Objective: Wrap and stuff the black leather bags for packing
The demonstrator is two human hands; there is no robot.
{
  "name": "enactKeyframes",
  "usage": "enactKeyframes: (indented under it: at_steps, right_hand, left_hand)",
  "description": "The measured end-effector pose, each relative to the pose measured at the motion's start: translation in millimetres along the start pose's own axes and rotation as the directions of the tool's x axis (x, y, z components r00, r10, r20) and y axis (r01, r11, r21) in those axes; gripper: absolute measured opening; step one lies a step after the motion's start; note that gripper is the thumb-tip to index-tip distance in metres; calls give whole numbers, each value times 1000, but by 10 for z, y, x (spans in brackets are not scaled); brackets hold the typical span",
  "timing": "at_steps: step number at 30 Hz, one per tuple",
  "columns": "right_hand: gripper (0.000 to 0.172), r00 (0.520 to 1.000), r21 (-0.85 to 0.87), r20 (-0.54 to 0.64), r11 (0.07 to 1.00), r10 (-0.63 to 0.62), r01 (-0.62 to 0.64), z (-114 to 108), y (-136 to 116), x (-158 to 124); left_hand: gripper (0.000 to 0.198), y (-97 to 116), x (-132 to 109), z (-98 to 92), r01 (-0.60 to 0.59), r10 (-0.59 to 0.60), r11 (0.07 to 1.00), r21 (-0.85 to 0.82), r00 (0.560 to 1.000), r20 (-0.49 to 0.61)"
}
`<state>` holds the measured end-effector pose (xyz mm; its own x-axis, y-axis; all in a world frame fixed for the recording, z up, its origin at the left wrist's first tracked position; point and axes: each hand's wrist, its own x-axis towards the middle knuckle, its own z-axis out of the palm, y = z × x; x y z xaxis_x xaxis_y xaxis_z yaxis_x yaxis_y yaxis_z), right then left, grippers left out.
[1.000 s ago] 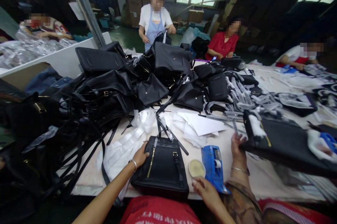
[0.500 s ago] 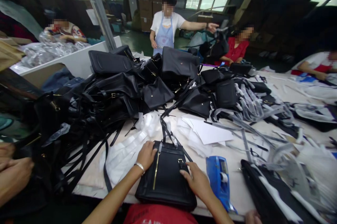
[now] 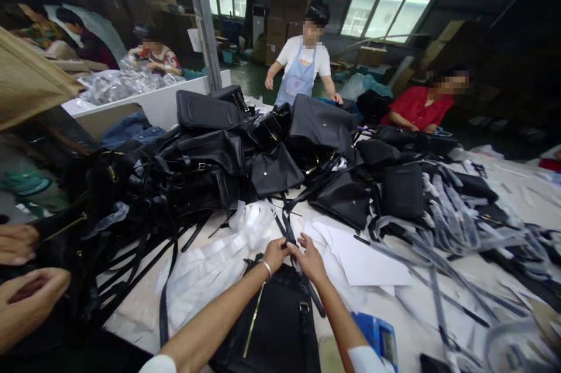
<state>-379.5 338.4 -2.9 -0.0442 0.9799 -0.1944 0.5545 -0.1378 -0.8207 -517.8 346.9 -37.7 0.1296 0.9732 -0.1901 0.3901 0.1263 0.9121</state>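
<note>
A black bag (image 3: pixel 276 326) with a gold zip lies flat on the table edge in front of me. Its black straps (image 3: pixel 287 227) run away from me toward the pile. My left hand (image 3: pixel 275 253) and my right hand (image 3: pixel 309 257) meet at the bag's far end. Both are closed in a pinch on the straps where they join the bag. A bracelet shows on my left wrist.
A large heap of black bags (image 3: pixel 219 156) fills the table's middle and left. White paper sheets (image 3: pixel 363 259) and plastic wrap (image 3: pixel 210 262) lie beside my hands. A blue tape dispenser (image 3: pixel 377 335) sits at right. Another person's hands (image 3: pixel 21 279) are at far left; several people work beyond.
My hands slid from the bag's face up to its far end and closed on the straps. The view shifted left, and the bag now lies lower in the picture.
</note>
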Motion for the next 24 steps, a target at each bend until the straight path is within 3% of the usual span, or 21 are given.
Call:
enactKeyframes:
  at_steps: [4, 7, 14, 20, 24]
  right_hand:
    - [39, 955, 228, 294, 973, -48, -21, -3, -139, 350]
    - [32, 927, 411, 367, 908, -79, -86, 45, -241, 444]
    - [38, 954, 642, 291, 754, -74, -137, -79, -594, 788]
    - [35, 965, 768, 207, 638, -163, -57, -445, -1001, 1252]
    - [34, 972, 857, 115, 515, -206, 8, -817, -1324, 1489]
  left_hand:
    - [21, 70, -136, -8, -62, 59, 998, -29, 993, -102]
    - [22, 84, -166, -13, -26, 14, 997, -69, 986, -169]
    - [15, 88, -131, 2, -47, 20, 977, -207, 991, -130]
    - [14, -9, -19, 45, -42, 6, 969, -244, 989, -149]
    - [12, -112, 16, 63, 5, -37, 970, -244, 991, -126]
